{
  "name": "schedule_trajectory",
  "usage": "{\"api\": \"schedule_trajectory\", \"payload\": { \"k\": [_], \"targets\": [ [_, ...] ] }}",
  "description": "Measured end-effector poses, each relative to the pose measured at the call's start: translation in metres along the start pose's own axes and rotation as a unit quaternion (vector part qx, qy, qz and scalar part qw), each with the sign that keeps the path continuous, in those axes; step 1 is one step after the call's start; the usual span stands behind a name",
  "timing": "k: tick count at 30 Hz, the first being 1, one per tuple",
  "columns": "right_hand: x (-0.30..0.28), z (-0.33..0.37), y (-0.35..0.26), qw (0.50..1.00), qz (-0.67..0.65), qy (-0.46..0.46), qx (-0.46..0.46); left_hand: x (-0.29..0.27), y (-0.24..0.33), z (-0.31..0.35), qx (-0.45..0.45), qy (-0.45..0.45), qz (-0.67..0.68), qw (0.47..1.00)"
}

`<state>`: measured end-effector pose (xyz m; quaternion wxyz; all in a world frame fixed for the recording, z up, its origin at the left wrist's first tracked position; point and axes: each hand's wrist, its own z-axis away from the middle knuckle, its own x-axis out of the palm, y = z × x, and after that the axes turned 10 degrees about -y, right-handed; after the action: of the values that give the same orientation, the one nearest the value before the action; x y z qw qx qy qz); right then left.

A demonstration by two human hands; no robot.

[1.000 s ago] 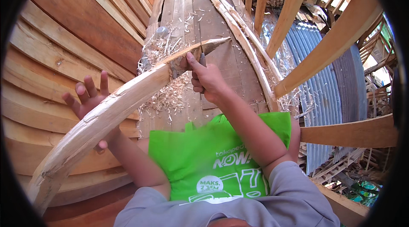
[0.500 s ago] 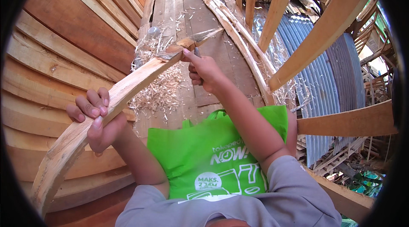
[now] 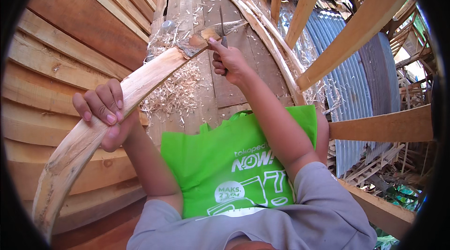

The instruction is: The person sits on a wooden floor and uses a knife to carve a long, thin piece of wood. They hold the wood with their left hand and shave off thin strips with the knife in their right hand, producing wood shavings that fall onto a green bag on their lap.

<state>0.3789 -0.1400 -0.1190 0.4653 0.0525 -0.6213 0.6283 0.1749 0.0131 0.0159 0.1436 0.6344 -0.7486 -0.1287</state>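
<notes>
A long, pale wooden pole [image 3: 143, 79], partly stripped of bark, slants from the lower left up to the middle. My left hand [image 3: 105, 111] grips it from the side, fingers over the top and thumb below. Near its far end a patch of rough grey-brown bark [image 3: 190, 46] remains. My right hand [image 3: 228, 64] is closed round the handle of a knife [image 3: 222, 22], the thumb against the pole's end. The dark blade points away from me beside the wood; most of the handle is hidden in my fist.
Wood shavings [image 3: 176, 90] lie heaped on the plank floor below the pole. Two peeled poles [image 3: 262, 34] rest to the right. A green bag [image 3: 197, 156] covers my lap. Stacked planks [image 3: 65, 71] wall the left; upright posts [image 3: 307, 6] and corrugated sheets [image 3: 347, 71] stand right.
The knife blade has swung up to point away from me and shows more fully. The pole has rolled a little, showing more of its pale face, and both hands shifted slightly.
</notes>
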Motion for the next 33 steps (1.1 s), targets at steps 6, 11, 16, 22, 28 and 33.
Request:
{"api": "schedule_trajectory", "payload": {
  "k": [6, 11, 16, 22, 28, 33],
  "targets": [
    [0.011, 0.013, -0.007, 0.991, 0.109, 0.077, 0.003, 0.015, -0.002, -0.011, 0.048, 0.128, -0.166, 0.977],
    [0.0, 0.023, -0.003, 0.961, 0.24, 0.086, -0.104, 0.015, -0.002, -0.008, -0.011, 0.112, -0.095, 0.989],
    [0.025, 0.029, -0.009, 0.893, 0.418, 0.038, -0.162, 0.014, -0.016, 0.002, 0.085, 0.184, -0.097, 0.974],
    [0.007, 0.019, -0.043, 0.797, 0.562, 0.119, -0.184, 0.024, -0.016, 0.008, 0.012, 0.154, -0.072, 0.985],
    [0.043, 0.047, -0.072, 0.872, 0.484, 0.044, -0.056, 0.008, -0.023, 0.007, 0.022, 0.152, -0.087, 0.984],
    [0.034, 0.045, -0.038, 0.912, 0.408, 0.025, -0.036, 0.006, -0.017, 0.012, -0.012, 0.094, -0.061, 0.994]
  ]
}}
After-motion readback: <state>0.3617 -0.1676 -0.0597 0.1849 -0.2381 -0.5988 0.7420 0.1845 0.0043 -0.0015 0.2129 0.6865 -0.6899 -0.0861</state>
